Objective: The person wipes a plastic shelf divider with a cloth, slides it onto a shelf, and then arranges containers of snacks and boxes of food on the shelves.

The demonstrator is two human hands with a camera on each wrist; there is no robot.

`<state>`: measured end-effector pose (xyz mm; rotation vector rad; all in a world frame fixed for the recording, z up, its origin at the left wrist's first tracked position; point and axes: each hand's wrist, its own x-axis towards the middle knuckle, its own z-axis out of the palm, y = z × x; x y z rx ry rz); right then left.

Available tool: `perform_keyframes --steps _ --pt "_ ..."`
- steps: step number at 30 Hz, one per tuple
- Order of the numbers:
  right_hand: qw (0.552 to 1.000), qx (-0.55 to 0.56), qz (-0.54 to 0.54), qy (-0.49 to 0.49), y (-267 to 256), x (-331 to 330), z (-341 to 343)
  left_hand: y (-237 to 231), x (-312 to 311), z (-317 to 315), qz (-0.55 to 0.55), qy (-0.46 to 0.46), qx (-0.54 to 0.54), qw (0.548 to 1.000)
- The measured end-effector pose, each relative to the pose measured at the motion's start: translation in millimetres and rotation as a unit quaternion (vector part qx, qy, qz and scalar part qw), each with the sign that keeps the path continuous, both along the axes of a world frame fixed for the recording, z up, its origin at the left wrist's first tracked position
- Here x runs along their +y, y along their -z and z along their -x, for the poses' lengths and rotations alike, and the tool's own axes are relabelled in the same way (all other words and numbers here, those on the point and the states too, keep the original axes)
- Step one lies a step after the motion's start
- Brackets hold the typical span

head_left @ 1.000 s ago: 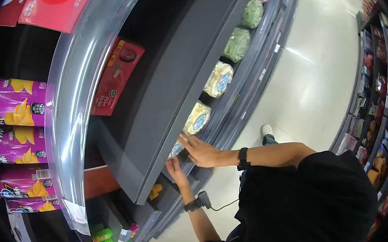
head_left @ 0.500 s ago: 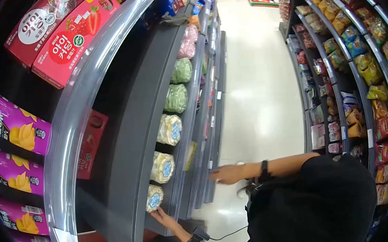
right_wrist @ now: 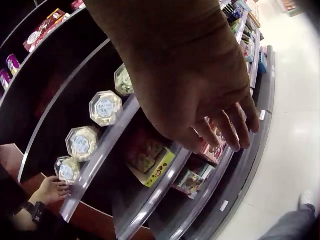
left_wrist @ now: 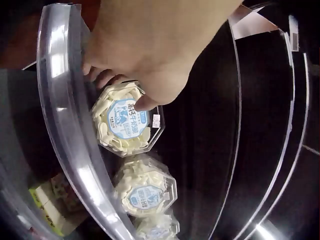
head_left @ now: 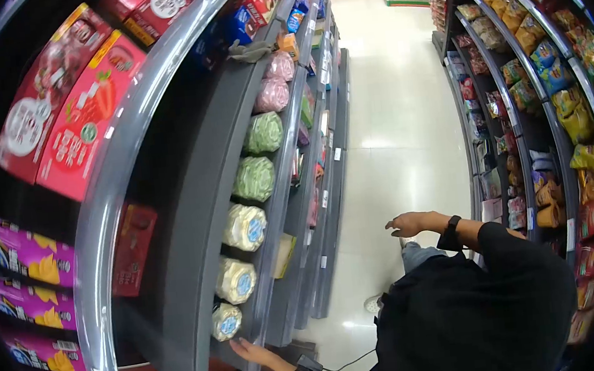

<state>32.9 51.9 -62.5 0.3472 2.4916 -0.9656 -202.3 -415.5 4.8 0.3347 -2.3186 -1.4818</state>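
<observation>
My left hand point(head_left: 250, 349) is at the near end of a shelf, beside the closest clear octagonal tub point(head_left: 226, 321) of white pieces with a round blue label. In the left wrist view the thumb overlaps the edge of this tub's lid, and the other fingers lie by its side against the shelf's clear front strip point(left_wrist: 65, 100). Two like tubs point(head_left: 237, 280) stand behind it in a row. My right hand point(head_left: 411, 224) hangs over the aisle, away from the shelf, holding nothing, its fingers loosely extended.
Farther along the row come green packs point(head_left: 253, 179) and pink packs point(head_left: 274, 93). Purple chip canisters point(head_left: 29, 265) and red boxes point(head_left: 83, 113) fill the shelf above. A yellow-edged box point(head_left: 284, 256) sits lower down. Snack shelves point(head_left: 556, 125) line the aisle's right side.
Both hands were together at the nearest tub. The right hand has since drawn away to the right over the aisle, while the left stays by that tub. The head view has swung up the aisle.
</observation>
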Motion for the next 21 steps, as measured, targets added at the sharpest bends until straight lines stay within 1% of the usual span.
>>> perform_keyframes --steps 1,2,4,5,6,7,8,9,11,12,13,14,15,16,18,19,20,21 --pt "1.0 0.019 0.005 0.01 -1.6 16.4 -4.4 4.3 8.1 -7.1 0.051 -0.028 0.023 0.998" --pt "1.0 0.018 0.011 0.003 -4.5 32.0 -9.7 7.5 18.7 -14.6 0.056 -0.034 0.021 0.998" --pt "0.997 0.001 0.042 0.059 -24.8 70.8 -20.5 6.8 55.2 -37.2 0.052 0.003 0.039 0.998" --pt "0.994 -0.007 0.084 0.068 -32.6 90.7 -23.8 6.6 79.6 -45.6 -0.05 0.015 0.012 0.999" --pt "0.992 -0.005 0.094 0.079 -57.8 106.2 -24.2 2.6 104.9 -49.7 -0.071 0.071 -0.006 0.995" --pt "0.99 0.028 0.106 0.087 -57.9 123.4 -24.7 -9.2 137.9 -50.7 -0.074 0.123 -0.001 0.99" --pt "0.986 0.063 0.116 0.099 -58.7 141.0 -24.5 -10.4 166.2 -42.5 -0.063 0.179 0.039 0.981" --pt "0.986 0.066 0.121 0.098 -70.8 155.1 -16.6 -24.9 198.9 -34.3 -0.032 0.217 0.03 0.975" --pt "0.975 0.131 0.114 0.136 -102.9 184.1 14.0 -86.5 299.6 -18.7 -0.042 0.307 0.086 0.947" --pt "0.961 0.162 0.174 0.143 -106.1 188.7 29.0 -110.5 330.3 -12.5 -0.003 0.308 0.095 0.946" --pt "0.941 0.192 0.236 0.15 -107.7 191.5 45.3 -133.4 359.0 -6.6 0.036 0.332 0.141 0.932" --pt "0.935 0.21 0.258 0.124 -109.1 191.0 62.2 -149.3 381.9 3.9 0.103 0.347 0.199 0.911" --pt "0.927 0.227 0.281 0.101 -111.7 188.9 79.1 -162.0 404.0 12.9 0.118 0.35 0.236 0.899" --pt "0.936 0.227 0.258 0.07 -116.2 183.3 93.6 -177.6 425.1 16.6 0.118 0.364 0.226 0.896" --pt "0.949 0.243 0.201 -0.002 -124.5 171.7 118.6 -191.7 460.1 37.0 0.137 0.38 0.253 0.879" --pt "0.941 0.266 0.204 -0.041 -123.1 166.7 128.1 -196.8 473.3 50.8 0.142 0.392 0.262 0.871" --pt "0.943 0.264 0.199 -0.034 -124.4 169.8 134.6 -204.2 489.0 59.9 0.136 0.398 0.261 0.869" --pt "0.953 0.231 0.173 -0.096 -127.7 171.5 139.7 -214.3 503.6 67.2 0.174 0.377 0.31 0.855"
